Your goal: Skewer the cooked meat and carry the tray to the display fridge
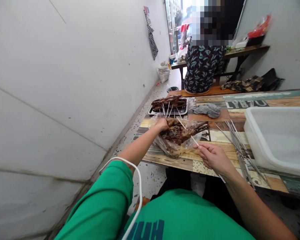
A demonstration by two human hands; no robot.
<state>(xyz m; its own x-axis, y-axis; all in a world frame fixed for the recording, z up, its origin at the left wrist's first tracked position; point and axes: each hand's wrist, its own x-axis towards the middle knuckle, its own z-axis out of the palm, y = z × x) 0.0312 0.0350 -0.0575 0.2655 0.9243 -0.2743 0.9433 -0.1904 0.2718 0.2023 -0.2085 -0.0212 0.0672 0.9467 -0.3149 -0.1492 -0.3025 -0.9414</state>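
The left hand [162, 124] touches dark meat [177, 134], probably soft and slippery, in a plastic bag [170, 150] on the counter [182, 164]; how closed its grip is, I cannot tell. A thin skewer [195, 141], likely stiff, best held mid-shaft, is pinched by the right hand [215, 158].

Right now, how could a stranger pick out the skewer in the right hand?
On the wooden table, find the white box, then the loose skewers on its left. Further left, the right hand holds the skewer; unlike those, this one is gripped and points towards the meat.
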